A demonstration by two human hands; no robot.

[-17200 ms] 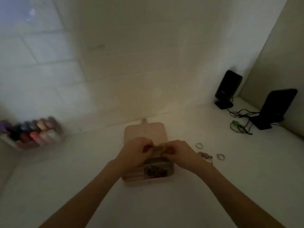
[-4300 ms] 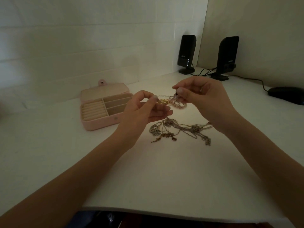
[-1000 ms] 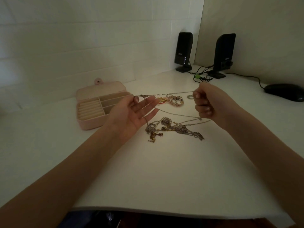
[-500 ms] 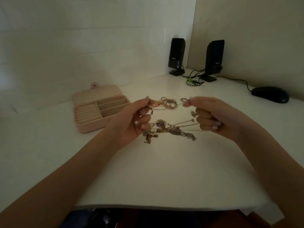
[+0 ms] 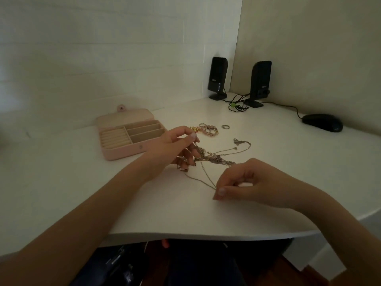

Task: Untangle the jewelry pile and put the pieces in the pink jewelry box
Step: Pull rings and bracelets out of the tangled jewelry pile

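Jewelry pile (image 5: 214,157): tangled thin chains, lay on the white desk (image 5: 144,203) between both hands, right of the open pink box (image 5: 127,149), whose compartments looked empty, and near a beaded bracelet (image 5: 209,130), a gold piece (image 5: 194,128) and a ring (image 5: 225,126) farther back. Left hand (image 5: 175,147) pinched a chain at the pile's left edge between thumb and forefinger, other fingers curled; right hand (image 5: 245,182) pinched a chain strand (image 5: 206,178) drawn out toward the desk's front edge. Two black speakers (image 5: 217,78), cables (image 5: 237,105) and a mouse (image 5: 322,122) stood at the far corner, well apart from the pile.
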